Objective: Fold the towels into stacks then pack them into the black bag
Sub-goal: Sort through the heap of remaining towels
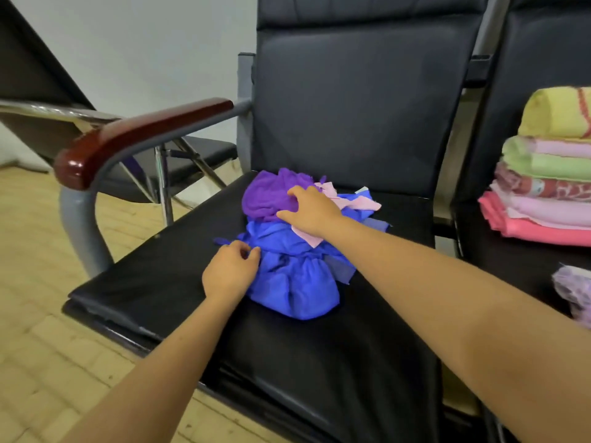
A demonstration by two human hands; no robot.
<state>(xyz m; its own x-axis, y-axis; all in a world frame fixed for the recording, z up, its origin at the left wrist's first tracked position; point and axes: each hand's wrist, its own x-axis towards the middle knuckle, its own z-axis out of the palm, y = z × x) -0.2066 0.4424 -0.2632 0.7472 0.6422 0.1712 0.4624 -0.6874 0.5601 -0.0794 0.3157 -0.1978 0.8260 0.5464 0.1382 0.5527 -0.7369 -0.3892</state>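
Observation:
A crumpled blue towel [294, 282] lies in a heap on the black chair seat [153, 282]. A purple towel [265, 196] and a pale pink one [358, 203] lie on top of it. My left hand [228, 273] sits at the heap's left edge, its fingers curled onto the blue cloth. My right hand [311, 212] rests on top of the pile with spread fingers, touching the purple and pink towels. No black bag is in view.
A stack of folded towels [543, 187], yellow on top and pink at the bottom, sits on the neighbouring chair at right. A lilac towel [574, 292] lies at the right edge. A wooden armrest [134, 135] stands left of the seat.

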